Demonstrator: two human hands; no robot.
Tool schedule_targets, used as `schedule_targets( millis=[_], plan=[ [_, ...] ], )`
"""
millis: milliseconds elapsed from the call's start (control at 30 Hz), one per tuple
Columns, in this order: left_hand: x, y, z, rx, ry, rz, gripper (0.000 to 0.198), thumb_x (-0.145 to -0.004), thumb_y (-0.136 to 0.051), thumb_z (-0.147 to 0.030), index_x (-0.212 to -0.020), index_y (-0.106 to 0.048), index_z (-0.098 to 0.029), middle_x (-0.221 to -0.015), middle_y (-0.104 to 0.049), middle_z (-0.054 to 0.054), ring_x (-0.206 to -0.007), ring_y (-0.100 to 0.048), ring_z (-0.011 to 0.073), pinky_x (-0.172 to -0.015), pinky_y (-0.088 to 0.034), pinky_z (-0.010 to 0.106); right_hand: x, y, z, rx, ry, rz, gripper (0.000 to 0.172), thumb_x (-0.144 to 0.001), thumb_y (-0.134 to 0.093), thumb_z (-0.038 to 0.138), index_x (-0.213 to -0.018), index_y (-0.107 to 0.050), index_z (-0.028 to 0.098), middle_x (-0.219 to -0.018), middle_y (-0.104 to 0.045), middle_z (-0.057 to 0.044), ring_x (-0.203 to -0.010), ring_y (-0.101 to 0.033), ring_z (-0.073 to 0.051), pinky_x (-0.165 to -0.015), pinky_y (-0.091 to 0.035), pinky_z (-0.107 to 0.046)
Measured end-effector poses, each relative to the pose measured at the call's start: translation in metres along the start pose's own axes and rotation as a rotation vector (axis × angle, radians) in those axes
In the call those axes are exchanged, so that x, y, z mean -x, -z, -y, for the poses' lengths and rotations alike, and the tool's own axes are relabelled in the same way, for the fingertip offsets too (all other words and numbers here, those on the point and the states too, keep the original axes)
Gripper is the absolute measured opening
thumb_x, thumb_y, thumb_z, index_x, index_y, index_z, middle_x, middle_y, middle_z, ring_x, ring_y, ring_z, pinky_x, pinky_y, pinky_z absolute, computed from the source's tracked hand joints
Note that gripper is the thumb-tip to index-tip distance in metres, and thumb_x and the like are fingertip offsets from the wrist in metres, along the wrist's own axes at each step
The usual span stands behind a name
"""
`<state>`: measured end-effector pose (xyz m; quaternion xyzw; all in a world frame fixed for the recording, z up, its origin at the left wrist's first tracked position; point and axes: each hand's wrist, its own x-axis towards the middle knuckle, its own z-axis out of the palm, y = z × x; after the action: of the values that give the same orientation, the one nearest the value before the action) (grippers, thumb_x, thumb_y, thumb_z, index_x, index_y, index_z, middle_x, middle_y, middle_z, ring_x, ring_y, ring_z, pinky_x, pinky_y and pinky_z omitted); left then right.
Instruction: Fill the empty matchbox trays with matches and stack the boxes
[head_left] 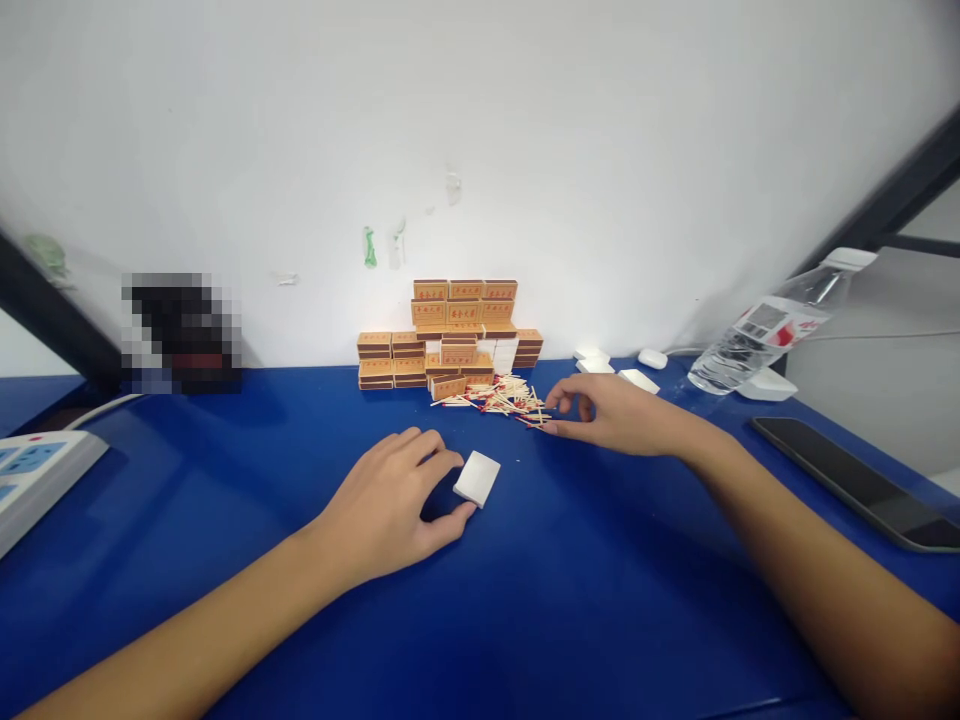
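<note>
My left hand (401,495) grips a small white matchbox tray (478,478) by its edges, thumb at the near corner and index finger at the left side. The tray rests on the blue table; I cannot tell which face is up. My right hand (611,412) is at the right edge of a loose pile of red-tipped matches (510,395). Its thumb and index finger are apart, with match ends close to the tips. Behind the pile stand stacked orange-and-brown matchboxes (463,312), with some white trays (505,355) among them.
At the right are folded white pieces (637,380), a white earbud case (652,358), a tilted water bottle (772,325) and a black phone (862,485). A white power strip (52,480) lies at the left, and a pixelated dark object (184,335) stands by the wall.
</note>
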<state>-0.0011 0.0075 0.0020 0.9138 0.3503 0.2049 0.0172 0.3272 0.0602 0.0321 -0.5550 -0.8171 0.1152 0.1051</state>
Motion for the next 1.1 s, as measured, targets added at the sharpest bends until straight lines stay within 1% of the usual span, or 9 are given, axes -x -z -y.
schedule_targets(
  millis=[133, 200, 300, 433, 533, 633, 733, 867, 1100],
  plan=[
    [0.000, 0.002, -0.003, 0.059, -0.043, 0.029, 0.046, -0.098, -0.066, -0.050, -0.135, -0.064, -0.022, -0.119, -0.067, 0.010, -0.100, -0.064, 0.0280, -0.089, -0.056, 0.049, -0.002, -0.008, 0.006, -0.027, 0.000, 0.032, 0.032, -0.090, -0.069, 0.050, -0.101, -0.070, 0.020, -0.096, -0.072, -0.008, -0.078, -0.063, -0.021, -0.070, -0.046, -0.035],
    [0.000, 0.002, -0.002, 0.099, -0.074, 0.071, 0.038, -0.100, -0.065, -0.050, -0.127, -0.067, -0.023, -0.121, -0.066, 0.010, -0.103, -0.064, 0.0276, -0.092, -0.054, 0.050, -0.003, -0.009, 0.008, -0.068, 0.019, 0.052, 0.025, -0.092, -0.067, 0.044, -0.098, -0.070, 0.020, -0.093, -0.071, -0.007, -0.078, -0.062, -0.020, -0.070, -0.045, -0.034],
    [0.001, 0.001, 0.001, 0.147, -0.074, 0.092, 0.027, -0.100, -0.066, -0.047, -0.104, -0.068, -0.020, -0.111, -0.068, 0.008, -0.100, -0.064, 0.0262, -0.092, -0.053, 0.049, -0.003, -0.010, 0.010, -0.138, 0.023, 0.095, 0.018, -0.096, -0.063, 0.037, -0.094, -0.069, 0.021, -0.091, -0.071, -0.006, -0.078, -0.062, -0.020, -0.071, -0.046, -0.033],
    [0.001, 0.000, 0.004, 0.193, -0.061, 0.063, 0.018, -0.098, -0.069, -0.038, -0.097, -0.065, -0.021, -0.102, -0.071, 0.005, -0.097, -0.065, 0.0249, -0.090, -0.052, 0.046, -0.001, -0.012, 0.009, -0.135, 0.030, 0.137, 0.021, -0.101, -0.056, 0.037, -0.091, -0.064, 0.021, -0.091, -0.069, -0.007, -0.077, -0.060, -0.020, -0.070, -0.046, -0.034],
    [0.002, 0.001, 0.002, 0.209, -0.075, 0.040, 0.012, -0.096, -0.067, -0.029, -0.105, -0.064, -0.021, -0.106, -0.072, 0.005, -0.100, -0.066, 0.0244, -0.091, -0.052, 0.045, 0.003, -0.015, 0.010, -0.069, 0.058, 0.133, 0.028, -0.104, -0.050, 0.043, -0.089, -0.060, 0.021, -0.093, -0.067, -0.008, -0.078, -0.059, -0.021, -0.072, -0.046, -0.035],
    [0.002, 0.002, 0.001, 0.204, -0.087, 0.026, 0.024, -0.096, -0.066, -0.025, -0.120, -0.063, -0.022, -0.111, -0.073, 0.006, -0.103, -0.067, 0.0248, -0.092, -0.053, 0.045, 0.008, -0.014, 0.017, -0.066, 0.077, 0.143, 0.031, -0.106, -0.047, 0.044, -0.090, -0.059, 0.021, -0.099, -0.067, -0.010, -0.083, -0.059, -0.021, -0.077, -0.047, -0.037],
    [0.002, 0.002, 0.002, 0.192, -0.057, 0.038, 0.039, -0.095, -0.070, -0.031, -0.131, -0.060, -0.022, -0.118, -0.073, 0.008, -0.105, -0.068, 0.0268, -0.094, -0.055, 0.047, 0.014, -0.009, 0.034, -0.116, 0.099, 0.137, 0.031, -0.107, -0.045, 0.045, -0.092, -0.059, 0.021, -0.100, -0.067, -0.010, -0.082, -0.059, -0.021, -0.076, -0.047, -0.037],
    [0.001, -0.001, 0.004, 0.211, -0.011, 0.026, 0.049, -0.095, -0.072, -0.034, -0.140, -0.055, -0.025, -0.120, -0.074, 0.007, -0.107, -0.068, 0.0271, -0.098, -0.055, 0.050, 0.025, -0.007, 0.066, -0.156, 0.212, 0.124, 0.028, -0.110, -0.045, 0.043, -0.097, -0.059, 0.022, -0.102, -0.068, -0.008, -0.084, -0.061, -0.021, -0.074, -0.048, -0.035],
    [0.004, -0.004, 0.005, 0.234, -0.025, -0.003, 0.058, -0.095, -0.072, -0.031, -0.148, -0.049, -0.026, -0.119, -0.073, 0.006, -0.108, -0.068, 0.0262, -0.098, -0.055, 0.048, 0.034, -0.034, 0.097, 0.238, 0.420, -0.013, 0.012, -0.106, -0.052, 0.017, -0.097, -0.061, 0.018, -0.101, -0.066, -0.009, -0.072, -0.061, -0.019, -0.063, -0.043, -0.032]
  ],
)
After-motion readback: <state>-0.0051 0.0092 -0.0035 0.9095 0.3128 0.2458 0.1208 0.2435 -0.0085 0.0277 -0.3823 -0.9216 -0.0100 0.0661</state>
